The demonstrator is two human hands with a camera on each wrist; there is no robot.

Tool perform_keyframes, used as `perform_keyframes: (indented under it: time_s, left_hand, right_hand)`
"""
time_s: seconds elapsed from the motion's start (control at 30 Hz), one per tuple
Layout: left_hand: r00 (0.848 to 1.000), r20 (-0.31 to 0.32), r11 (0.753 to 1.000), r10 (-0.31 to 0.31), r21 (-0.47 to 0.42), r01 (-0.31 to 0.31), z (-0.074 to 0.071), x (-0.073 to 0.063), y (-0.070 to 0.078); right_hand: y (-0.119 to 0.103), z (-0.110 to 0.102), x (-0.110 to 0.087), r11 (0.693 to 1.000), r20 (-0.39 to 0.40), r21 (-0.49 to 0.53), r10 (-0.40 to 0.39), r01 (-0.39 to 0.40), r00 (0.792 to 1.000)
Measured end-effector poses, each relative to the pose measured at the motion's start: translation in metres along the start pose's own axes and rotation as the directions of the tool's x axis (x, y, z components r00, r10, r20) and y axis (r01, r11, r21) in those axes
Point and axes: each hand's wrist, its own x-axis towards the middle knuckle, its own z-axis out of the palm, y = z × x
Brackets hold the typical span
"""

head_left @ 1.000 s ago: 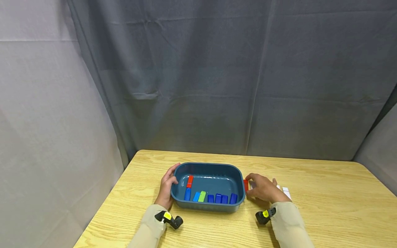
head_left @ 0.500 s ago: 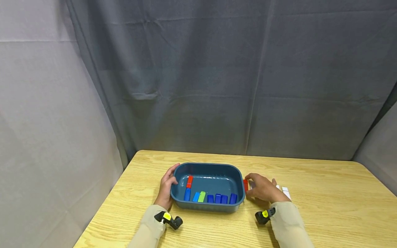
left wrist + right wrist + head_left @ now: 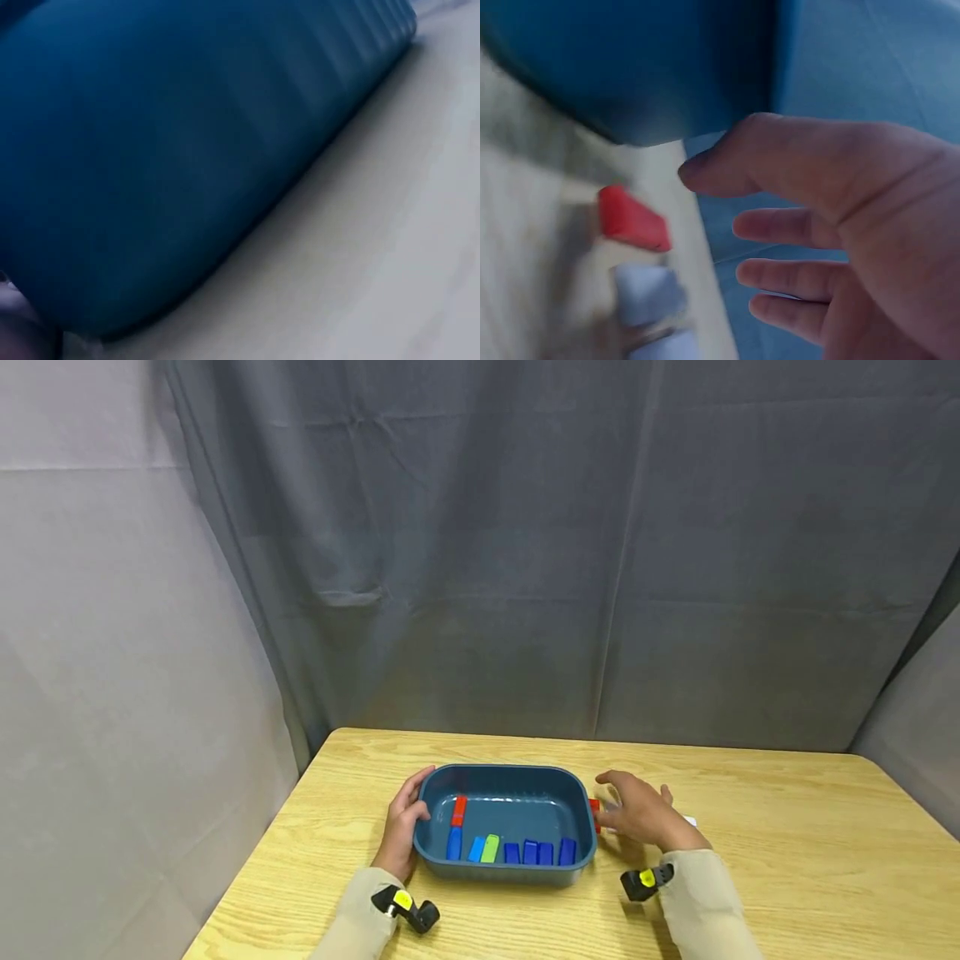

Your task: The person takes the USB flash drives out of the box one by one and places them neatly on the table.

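Observation:
A dark teal tub (image 3: 495,874) stands on the table, with several small coloured blocks in it. My left hand (image 3: 400,827) holds the tub's left end, its thumb at the rim; in the left wrist view the tub's wall (image 3: 187,150) covers most of the picture. Just off the tub's right end, my right hand (image 3: 641,810) hovers with thumb and fingers apart and nothing between them. Below it a red block (image 3: 634,220) lies on the table beside a white block (image 3: 649,294). In the head view the hand partly hides these.
Inside the tub are a red block (image 3: 459,811), a blue block (image 3: 454,843), a light blue one (image 3: 476,849), a green one (image 3: 490,848) and several dark blue blocks (image 3: 530,852). Wood-grain table (image 3: 787,860) extends right; a grey curtain (image 3: 480,568) hangs behind.
My right hand has lifted slightly away from the red block and covers more of the white blocks. The tub sits a little lower in the head view. My left hand keeps its hold.

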Motion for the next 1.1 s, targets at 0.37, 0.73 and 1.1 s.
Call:
perform_keyframes:
  time_s: [0.37, 0.73, 1.1]
  left_hand:
    - [0.999, 0.029, 0.996, 0.026, 0.084, -0.028, 0.008, -0.01, -0.002]
    - [0.999, 0.026, 0.995, 0.043, 0.091, -0.045, 0.014, -0.002, -0.01]
    - [0.997, 0.072, 0.999, 0.021, 0.048, -0.025, 0.021, 0.004, -0.004]
  right_hand:
    - [-0.032, -0.03, -0.005, 0.992, -0.16, -0.01, -0.129, 0.129, 0.979]
    - [-0.11, 0.017, 0.021, 0.958, 0.02, -0.019, -0.285, 0.286, 0.958]
    - [-0.144, 0.058, 0.056, 0.961, 0.21, -0.123, -0.217, 0.246, 0.953]
